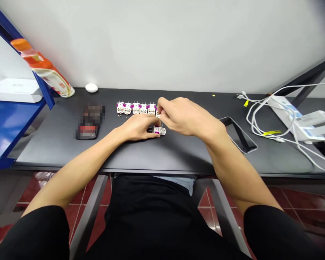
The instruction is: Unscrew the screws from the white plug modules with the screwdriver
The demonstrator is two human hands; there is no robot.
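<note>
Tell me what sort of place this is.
Likely a small electronics assembly bench: a row of white-and-magenta pronged plug parts on a matte black table, tiny loose metal screws, and a tangle of white cables.

The person wore black short sleeves, the left sleeve (27, 234) at seven o'clock and the right sleeve (276, 231) at five. A black garment (151, 216) filled six o'clock, with pale blue cloth (181, 183) showing above it.

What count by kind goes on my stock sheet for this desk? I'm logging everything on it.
White-and-magenta plug modules: 7
Smartphone: 1
Orange-capped bottle: 1
White oval object: 1
Pixelated object: 1
White box: 1
White cable bundle: 1
Total: 13 (tiny screws too small to count)
</note>
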